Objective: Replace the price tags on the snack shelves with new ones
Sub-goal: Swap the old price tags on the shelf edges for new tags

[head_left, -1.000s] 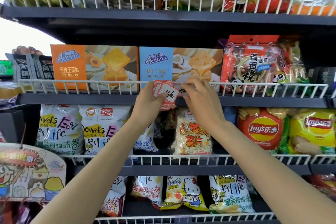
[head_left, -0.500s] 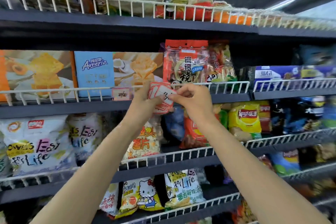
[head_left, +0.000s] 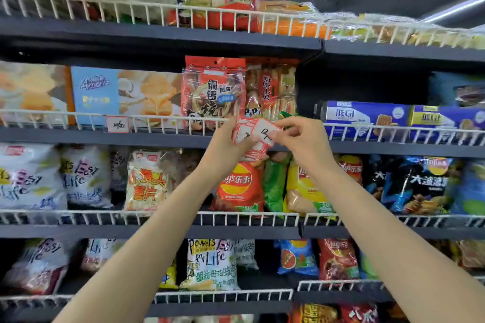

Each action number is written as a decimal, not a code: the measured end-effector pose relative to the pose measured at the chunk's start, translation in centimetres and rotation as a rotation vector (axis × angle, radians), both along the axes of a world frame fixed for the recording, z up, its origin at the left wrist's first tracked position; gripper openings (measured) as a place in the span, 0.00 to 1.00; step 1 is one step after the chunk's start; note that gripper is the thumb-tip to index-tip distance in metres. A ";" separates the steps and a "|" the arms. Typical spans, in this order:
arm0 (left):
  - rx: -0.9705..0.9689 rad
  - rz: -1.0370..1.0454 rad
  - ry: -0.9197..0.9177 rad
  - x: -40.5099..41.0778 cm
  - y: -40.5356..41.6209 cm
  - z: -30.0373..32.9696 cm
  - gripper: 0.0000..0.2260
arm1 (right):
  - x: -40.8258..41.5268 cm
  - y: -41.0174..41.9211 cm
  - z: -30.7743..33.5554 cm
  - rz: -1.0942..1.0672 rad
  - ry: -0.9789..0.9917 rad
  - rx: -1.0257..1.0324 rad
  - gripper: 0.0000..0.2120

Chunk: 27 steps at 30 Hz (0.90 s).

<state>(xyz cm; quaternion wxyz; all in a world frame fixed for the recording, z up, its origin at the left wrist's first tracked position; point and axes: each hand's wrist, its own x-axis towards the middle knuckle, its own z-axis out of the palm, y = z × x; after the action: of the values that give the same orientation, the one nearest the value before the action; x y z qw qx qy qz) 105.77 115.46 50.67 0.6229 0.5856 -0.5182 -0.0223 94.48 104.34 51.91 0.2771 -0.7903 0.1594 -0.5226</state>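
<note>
Peeling one price tag (head_left: 267, 134) off the stack of tags (head_left: 245, 139), I pinch it with my right hand (head_left: 301, 143) while my left hand (head_left: 225, 144) grips the stack before the wire rail (head_left: 162, 119). Next move, as I judge it: fix this tag to the rail below the red snack bag (head_left: 212, 92), as with the placed tag (head_left: 117, 124).

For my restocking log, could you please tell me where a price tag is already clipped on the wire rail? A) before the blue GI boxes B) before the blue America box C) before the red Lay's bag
B: the price tag hangs before the blue America box.
</note>
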 end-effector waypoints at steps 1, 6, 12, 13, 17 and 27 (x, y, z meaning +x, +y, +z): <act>0.001 0.030 -0.023 -0.1 -0.3 0.0 0.07 | -0.1 -0.6 0.0 0.002 -0.017 0.023 0.04; 0.104 0.194 -0.075 0.9 -2.2 -0.3 0.13 | -0.4 -3.3 0.3 0.007 -0.070 0.093 0.03; 0.224 0.279 -0.114 2.0 -4.9 -0.4 0.20 | 1.1 -5.1 0.3 -0.086 -0.030 -0.010 0.06; 0.231 0.290 -0.126 2.1 -5.3 -0.3 0.21 | 1.3 -5.2 0.4 -0.101 -0.027 -0.039 0.07; 0.229 0.298 -0.134 2.6 -6.3 -0.4 0.23 | 2.2 -5.7 0.4 -0.117 -0.043 -0.077 0.09; 0.177 0.244 -0.129 3.0 -6.9 -0.9 0.23 | 3.4 -5.8 0.5 -0.108 -0.076 -0.136 0.08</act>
<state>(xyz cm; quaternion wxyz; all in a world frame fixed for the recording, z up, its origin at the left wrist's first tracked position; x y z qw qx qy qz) 108.81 108.60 49.80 0.5322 0.6972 -0.4781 0.0457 97.85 98.58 52.45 0.2001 -0.7772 0.1550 -0.5761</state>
